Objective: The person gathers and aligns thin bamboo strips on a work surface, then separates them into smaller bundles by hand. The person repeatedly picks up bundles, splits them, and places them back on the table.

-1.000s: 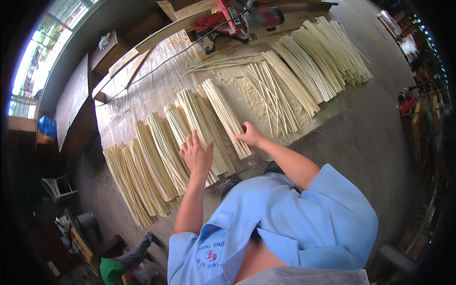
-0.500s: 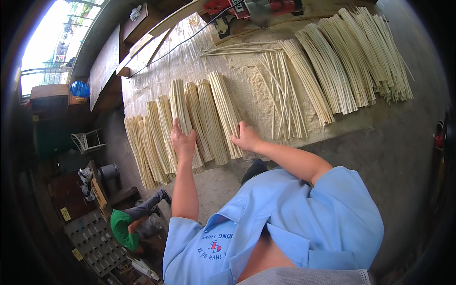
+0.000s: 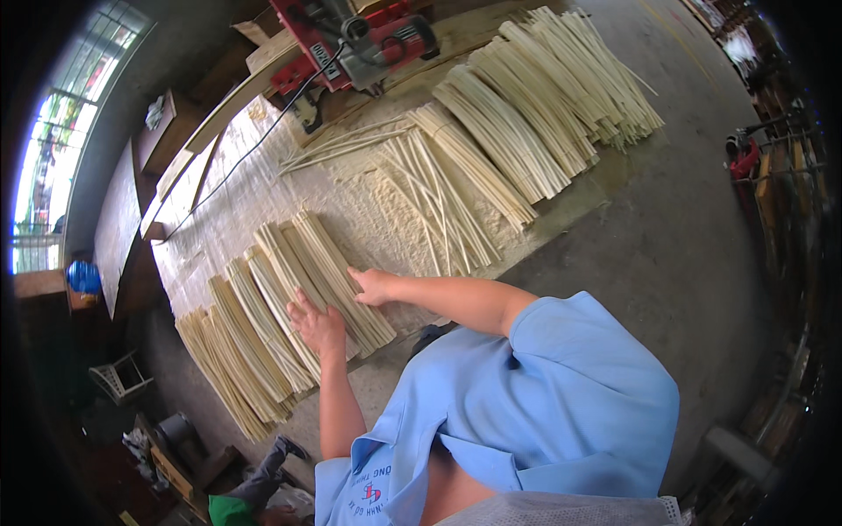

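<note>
Bundles of thin pale wooden sticks (image 3: 254, 307) lie side by side on the left part of the worktable. My left hand (image 3: 317, 328) rests on top of one of them with its fingers spread. Against the right side of the rightmost bundle (image 3: 338, 276) of this row is my right hand (image 3: 375, 287), its visible fingers apart and touching the sticks. Part of that hand's fingers is hidden. Loose sticks (image 3: 434, 197) lie criss-crossed to the right, with sawdust (image 3: 368, 210) around them.
More stick bundles (image 3: 535, 96) lie at the table's far right. A red power saw (image 3: 360, 44) stands at the back, its cable (image 3: 254, 153) crossing the table (image 3: 197, 250). Another person in green (image 3: 230, 510) is at the lower left, near a white chair (image 3: 121, 377).
My view has turned, so the table appears tilted. The right-hand bundles now lie closer together, with the gap before the last one closed. My left hand's fingers have spread.
</note>
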Motion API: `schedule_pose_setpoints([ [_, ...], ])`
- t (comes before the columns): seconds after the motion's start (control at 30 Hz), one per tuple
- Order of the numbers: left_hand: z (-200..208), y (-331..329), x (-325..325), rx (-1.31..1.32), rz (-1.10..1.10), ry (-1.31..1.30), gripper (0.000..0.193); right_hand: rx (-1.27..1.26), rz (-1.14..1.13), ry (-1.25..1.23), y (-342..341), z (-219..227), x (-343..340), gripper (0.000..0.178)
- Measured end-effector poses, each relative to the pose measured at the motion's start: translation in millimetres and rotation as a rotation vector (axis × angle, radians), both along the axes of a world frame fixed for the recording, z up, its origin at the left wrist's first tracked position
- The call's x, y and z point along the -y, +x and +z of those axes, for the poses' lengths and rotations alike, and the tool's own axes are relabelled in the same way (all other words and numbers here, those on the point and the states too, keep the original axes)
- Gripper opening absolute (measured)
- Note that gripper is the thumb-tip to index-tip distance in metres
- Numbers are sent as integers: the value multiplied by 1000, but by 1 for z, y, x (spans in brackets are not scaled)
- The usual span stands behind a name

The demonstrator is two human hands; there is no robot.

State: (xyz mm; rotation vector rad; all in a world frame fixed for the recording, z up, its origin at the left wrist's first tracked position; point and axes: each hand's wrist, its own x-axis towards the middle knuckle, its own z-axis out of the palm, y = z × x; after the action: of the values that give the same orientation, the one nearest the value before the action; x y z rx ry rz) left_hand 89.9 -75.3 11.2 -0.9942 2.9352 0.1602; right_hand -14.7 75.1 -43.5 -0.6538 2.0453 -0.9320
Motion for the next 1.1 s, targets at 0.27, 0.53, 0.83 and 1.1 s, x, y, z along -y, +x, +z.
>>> schedule_pose_setpoints([
  [0.27,21,-21,-22,-250,-169,-2,52,-797,-688,635,-122,35,-210,64],
  [0.53,7,-50,-89,-176,-270,855,39,-307,-506,653,-152,45,-234,82],
  [0.83,78,-97,-107,-593,-271,1621,98,-97,-244,-505,-64,101,-199,81],
  [1.1,179,-90,-102,-958,-624,1363,110,-246,-48,-672,-37,110,-108,95],
])
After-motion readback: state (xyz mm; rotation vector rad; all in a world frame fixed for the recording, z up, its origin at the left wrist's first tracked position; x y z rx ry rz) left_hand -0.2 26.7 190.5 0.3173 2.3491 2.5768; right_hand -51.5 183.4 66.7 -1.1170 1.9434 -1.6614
